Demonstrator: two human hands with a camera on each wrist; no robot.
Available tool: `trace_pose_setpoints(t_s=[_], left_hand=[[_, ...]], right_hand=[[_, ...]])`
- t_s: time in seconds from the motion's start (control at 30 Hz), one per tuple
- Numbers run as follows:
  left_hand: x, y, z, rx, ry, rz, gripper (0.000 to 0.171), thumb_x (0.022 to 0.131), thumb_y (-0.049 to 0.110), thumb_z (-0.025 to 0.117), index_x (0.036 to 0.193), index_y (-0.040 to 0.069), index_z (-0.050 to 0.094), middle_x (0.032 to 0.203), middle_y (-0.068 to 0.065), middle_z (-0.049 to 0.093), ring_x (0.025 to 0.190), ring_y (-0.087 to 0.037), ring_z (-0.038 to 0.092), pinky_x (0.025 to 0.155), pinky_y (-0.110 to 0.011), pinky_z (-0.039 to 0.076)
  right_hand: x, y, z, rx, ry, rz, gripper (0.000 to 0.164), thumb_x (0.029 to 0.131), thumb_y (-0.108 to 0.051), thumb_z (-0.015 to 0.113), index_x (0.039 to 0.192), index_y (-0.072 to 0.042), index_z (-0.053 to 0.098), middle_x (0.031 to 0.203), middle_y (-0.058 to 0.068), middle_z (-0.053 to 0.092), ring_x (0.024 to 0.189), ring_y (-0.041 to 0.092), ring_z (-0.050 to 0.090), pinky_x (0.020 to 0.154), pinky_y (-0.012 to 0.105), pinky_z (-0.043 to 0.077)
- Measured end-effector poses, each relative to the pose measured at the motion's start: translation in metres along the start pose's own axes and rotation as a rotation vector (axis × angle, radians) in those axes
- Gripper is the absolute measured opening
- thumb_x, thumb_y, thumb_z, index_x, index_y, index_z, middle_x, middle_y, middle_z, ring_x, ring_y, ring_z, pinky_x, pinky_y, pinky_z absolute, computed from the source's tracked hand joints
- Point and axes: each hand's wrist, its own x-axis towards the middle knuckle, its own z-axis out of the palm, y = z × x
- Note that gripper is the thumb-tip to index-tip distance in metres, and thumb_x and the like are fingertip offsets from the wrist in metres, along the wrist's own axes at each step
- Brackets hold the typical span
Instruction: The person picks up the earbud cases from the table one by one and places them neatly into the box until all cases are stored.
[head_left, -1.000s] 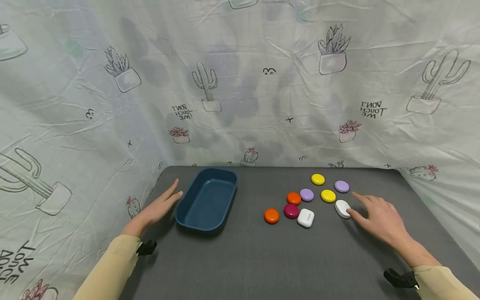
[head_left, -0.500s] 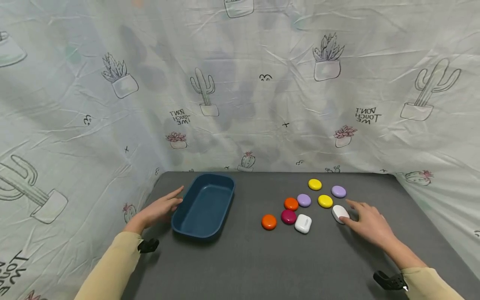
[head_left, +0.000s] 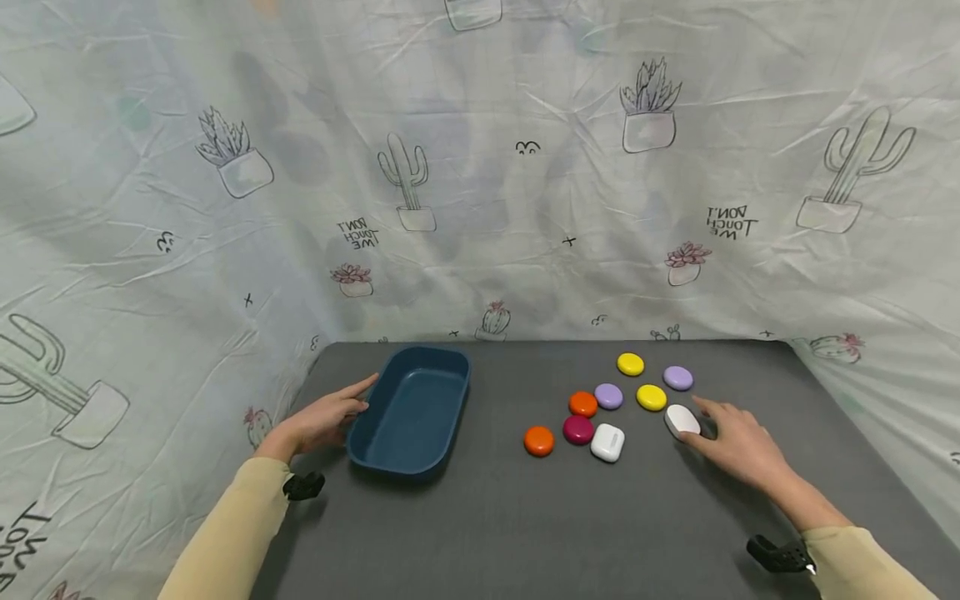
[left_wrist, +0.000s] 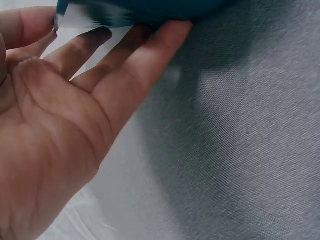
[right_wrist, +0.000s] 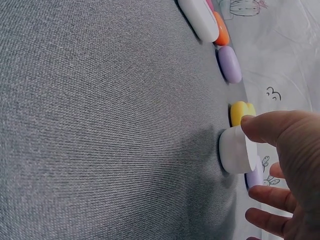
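Note:
A blue rectangular tray [head_left: 408,457] lies on the left of the dark grey table. My left hand [head_left: 321,423] is at its left side, fingers mostly straight and touching the rim and outer wall; the left wrist view shows several fingertips [left_wrist: 180,30] against the tray's outside [left_wrist: 165,7]. To the right, a white oval case [head_left: 682,420] with a seam around it lies on the table. My right hand [head_left: 742,444] is beside this case, thumb tip on its edge, other fingers spread and loosely bent. In the right wrist view, these fingers stand apart from the white case [right_wrist: 235,150].
A rounded-square white case [head_left: 607,442], a crimson disc [head_left: 578,430], orange discs [head_left: 539,441], purple discs [head_left: 678,377] and yellow discs [head_left: 651,397] are scattered left of and behind the oval case. A cactus-print curtain [head_left: 495,192] hangs along the back and left.
My left hand has come inward to the tray's left rim. The right thumb has come onto the white oval case's edge. The table objects look unmoved; the head view shifts slightly.

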Motion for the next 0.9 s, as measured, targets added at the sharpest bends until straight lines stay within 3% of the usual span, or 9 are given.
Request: trace_pose_setpoints(t_s=[0.27, 0.5, 0.9], left_hand=[[0.009, 0.0, 0.029, -0.071, 0.015, 0.029, 0.067, 0.112, 0.018, 0.037, 0.165, 0.037, 0.0, 0.17, -0.018, -0.007, 0.15, -0.05, 0.009, 0.091, -0.055, 0.053], [0.015, 0.007, 0.052, -0.074, 0.027, 0.043, 0.069, 0.111, 0.018, 0.039, 0.165, 0.036, -0.001, 0.169, -0.019, -0.004, 0.149, -0.05, 0.017, 0.085, -0.05, 0.055], [-0.001, 0.005, 0.083, -0.072, 0.006, 0.047, 0.07, 0.111, 0.02, 0.041, 0.165, 0.038, -0.001, 0.168, -0.02, 0.002, 0.146, -0.047, 0.02, 0.083, -0.049, 0.055]], right_hand=[[0.001, 0.002, -0.002, -0.003, -0.008, -0.006, 0.086, 0.091, -0.057, 0.07, 0.143, 0.008, 0.05, 0.135, 0.038, 0.052, 0.117, 0.06, 0.048, 0.087, 0.073, 0.038], [0.007, 0.002, 0.001, -0.009, 0.009, -0.008, 0.093, 0.086, -0.063, 0.072, 0.144, 0.007, 0.051, 0.134, 0.038, 0.053, 0.117, 0.061, 0.047, 0.085, 0.074, 0.036], [0.01, -0.001, 0.006, -0.01, -0.002, 0.006, 0.098, 0.084, -0.064, 0.074, 0.143, 0.01, 0.05, 0.134, 0.039, 0.052, 0.117, 0.059, 0.047, 0.086, 0.073, 0.036]])
